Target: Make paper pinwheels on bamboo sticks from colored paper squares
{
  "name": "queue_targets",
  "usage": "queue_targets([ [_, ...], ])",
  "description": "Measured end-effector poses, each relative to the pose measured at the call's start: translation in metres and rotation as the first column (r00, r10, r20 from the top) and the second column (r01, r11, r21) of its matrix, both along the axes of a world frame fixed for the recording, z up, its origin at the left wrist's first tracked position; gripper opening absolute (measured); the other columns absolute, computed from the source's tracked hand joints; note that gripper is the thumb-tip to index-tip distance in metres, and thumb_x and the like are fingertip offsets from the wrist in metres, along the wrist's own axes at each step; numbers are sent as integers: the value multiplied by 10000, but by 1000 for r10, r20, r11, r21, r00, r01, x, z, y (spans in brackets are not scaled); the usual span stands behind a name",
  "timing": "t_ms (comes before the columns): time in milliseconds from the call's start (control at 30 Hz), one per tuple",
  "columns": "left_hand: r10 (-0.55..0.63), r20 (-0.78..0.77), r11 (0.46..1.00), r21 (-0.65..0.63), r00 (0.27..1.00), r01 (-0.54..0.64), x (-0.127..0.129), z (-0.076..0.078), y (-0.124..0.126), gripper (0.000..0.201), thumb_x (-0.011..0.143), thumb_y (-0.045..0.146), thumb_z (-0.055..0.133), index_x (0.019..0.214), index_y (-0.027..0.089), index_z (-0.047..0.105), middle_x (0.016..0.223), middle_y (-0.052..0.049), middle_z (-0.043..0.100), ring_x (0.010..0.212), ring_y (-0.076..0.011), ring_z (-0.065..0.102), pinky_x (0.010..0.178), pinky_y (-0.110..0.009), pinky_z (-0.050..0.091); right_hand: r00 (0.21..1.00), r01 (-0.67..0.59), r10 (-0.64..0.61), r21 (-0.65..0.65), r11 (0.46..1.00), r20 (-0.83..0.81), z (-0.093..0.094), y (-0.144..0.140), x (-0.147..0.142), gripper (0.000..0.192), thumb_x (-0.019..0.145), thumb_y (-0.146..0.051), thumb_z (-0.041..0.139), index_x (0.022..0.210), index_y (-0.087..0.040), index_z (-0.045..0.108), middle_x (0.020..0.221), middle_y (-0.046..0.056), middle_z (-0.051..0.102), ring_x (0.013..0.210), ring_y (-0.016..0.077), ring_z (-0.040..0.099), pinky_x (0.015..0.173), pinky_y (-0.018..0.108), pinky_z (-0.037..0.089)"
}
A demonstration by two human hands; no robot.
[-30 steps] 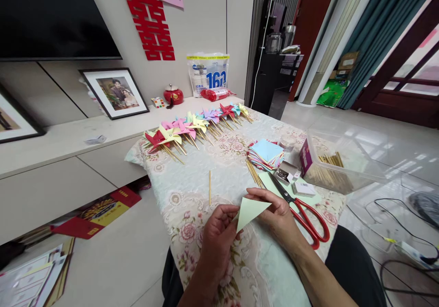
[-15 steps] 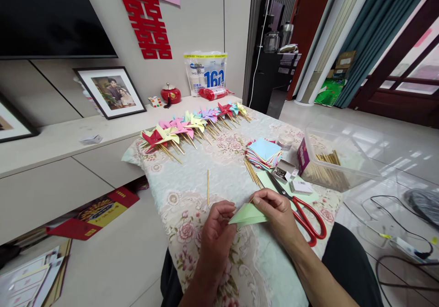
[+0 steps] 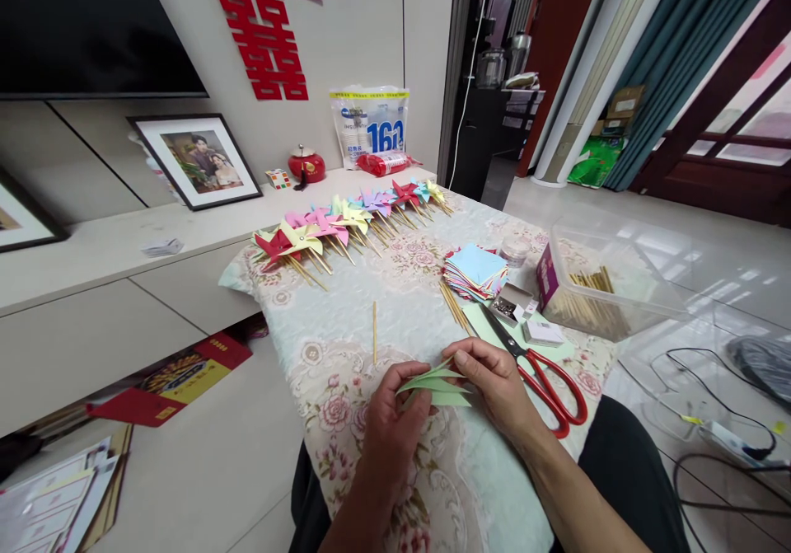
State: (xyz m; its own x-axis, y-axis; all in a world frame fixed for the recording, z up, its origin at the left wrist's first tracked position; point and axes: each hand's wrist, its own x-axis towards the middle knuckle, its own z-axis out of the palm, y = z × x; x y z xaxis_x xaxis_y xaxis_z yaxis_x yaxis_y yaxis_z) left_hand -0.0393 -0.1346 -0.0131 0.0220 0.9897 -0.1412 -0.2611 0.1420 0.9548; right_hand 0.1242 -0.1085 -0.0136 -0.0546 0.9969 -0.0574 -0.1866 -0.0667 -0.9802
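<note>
A light green sheet of paper [image 3: 442, 390], cut into pointed flaps, is held above the tablecloth between both hands. My left hand [image 3: 399, 413] pinches its left end between thumb and fingers. At the upper right of the sheet, my right hand [image 3: 491, 376] grips an edge with thumb and forefinger. One bamboo stick [image 3: 374, 332] lies by itself just beyond my left hand. Scissors with red handles [image 3: 544, 384] rest beside my right hand, blades slightly apart, partly over a green sheet. Finished paper pinwheels [image 3: 302, 238] on sticks lie in a row along the table's far side.
A stack of coloured paper squares [image 3: 475, 273] sits right of centre, near a small box of metal fasteners [image 3: 512, 304] and a white box [image 3: 544, 333]. A clear plastic bin [image 3: 609, 289] of sticks stands at the table's right edge. Cables [image 3: 729, 421] run over the floor.
The green paper's flaps have spread apart and now show as separate layers. My left fingers have closed onto its left end; my right hand has shifted slightly left.
</note>
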Motion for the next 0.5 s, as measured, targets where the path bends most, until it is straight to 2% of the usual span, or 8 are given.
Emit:
queue_targets([
  [233,-3,112,1000,-13,994,4,-2,-3,2,347,752,376,751,1018,163,687,983,-96,753,835,-222,699,721,-311,545,998,-48,48,6,999,-41,1,-1,2,335,838,-501,740,1027,-226,769,923,50,730,744,168,668,711,295,521],
  [500,14,130,999,-38,991,-9,-1,-4,2,351,770,394,742,1028,164,681,855,-63,744,770,-195,671,723,-298,518,998,-48,49,25,999,-38,-1,-2,1,342,841,-481,742,1052,-214,768,909,51,738,742,168,670,726,296,529],
])
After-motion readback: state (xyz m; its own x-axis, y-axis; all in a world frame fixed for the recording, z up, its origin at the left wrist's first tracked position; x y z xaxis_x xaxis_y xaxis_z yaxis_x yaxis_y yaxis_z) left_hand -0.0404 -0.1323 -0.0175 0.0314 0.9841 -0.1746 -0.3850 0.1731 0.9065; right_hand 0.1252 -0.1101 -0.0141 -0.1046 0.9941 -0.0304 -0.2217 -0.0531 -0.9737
